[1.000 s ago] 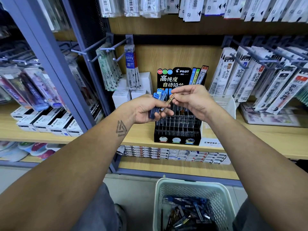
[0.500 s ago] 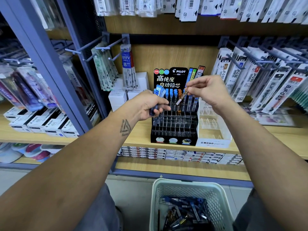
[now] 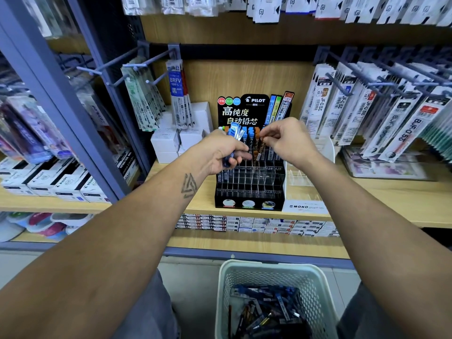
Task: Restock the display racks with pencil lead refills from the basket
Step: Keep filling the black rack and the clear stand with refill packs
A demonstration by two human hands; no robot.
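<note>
Nearest, a pale perforated basket (image 3: 270, 272) on the floor at the bottom edge of view, well below the shelf; its floor is covered by a loose heap of lead refills (image 3: 266, 311), mostly blue and dark tubes. Judged from this heap, a good share of the stock is not yet racked.

Next, left hand (image 3: 226, 154), fingers curled round a small bundle of blue refills (image 3: 235, 133) that stands up out of the fist, in front of the left half of the rack.

Right hand (image 3: 289, 140), thumb and forefinger pinching the top of one orange refill (image 3: 257, 152), held near upright over a slot in the rack's upper rows. Whether its foot is already seated in the slot cannot be told.

Behind both hands, black Pilot display rack (image 3: 249, 192) at the front edge of the wooden shelf (image 3: 381, 204). Back row holds blue and orange refills; the clear compartments of the middle and front rows look largely unfilled. Judgement: restocking is at an early-to-middle stage, with one piece being placed, a handful waiting, and many slots open.

Just right of the rack, a clear Mono stand (image 3: 305, 206), its compartments apparently unfilled.

Farther, hanging refill packs (image 3: 381, 113) on pegs to the right, and white boxes (image 3: 168, 143) at the shelf's back left.
</note>
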